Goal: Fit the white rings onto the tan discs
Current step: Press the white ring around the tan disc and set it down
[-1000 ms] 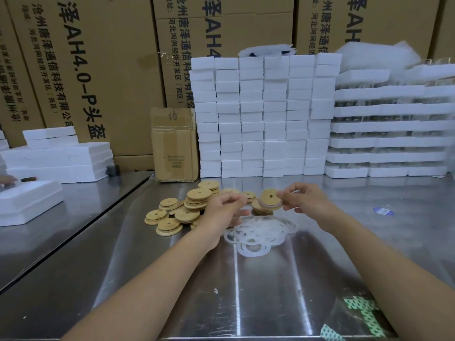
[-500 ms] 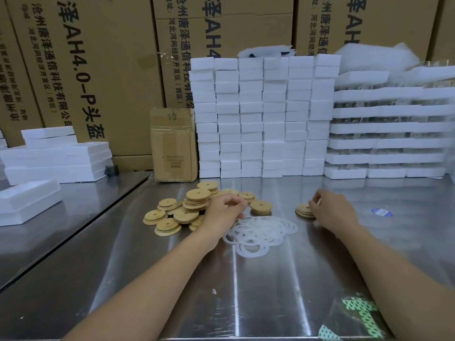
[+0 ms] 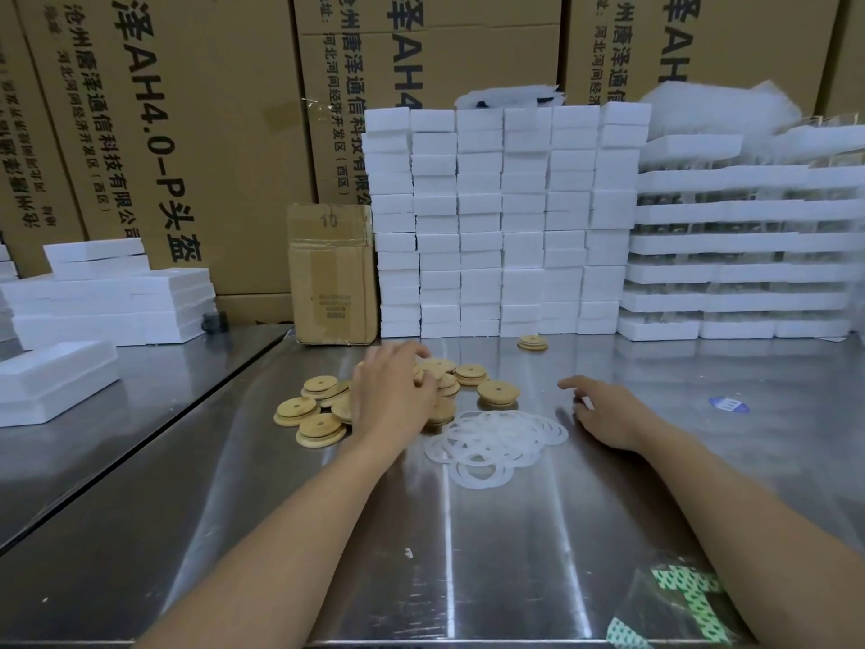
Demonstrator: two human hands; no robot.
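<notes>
Head view: the heap of thin white rings [image 3: 496, 437] lies between the hands, nearer the slack, empty right hand [image 3: 608, 414] (just beside it), while the left hand [image 3: 393, 395] covers the round tan wooden discs [image 3: 320, 423], grip unclear.

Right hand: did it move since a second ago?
Yes. The right hand came down and rightwards, from above the pile of flat white rings to beside the pile's right edge.

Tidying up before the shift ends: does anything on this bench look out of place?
A few tan discs lie apart from the main disc pile, back by the foam blocks. A blue sticker sits on the table.
</notes>
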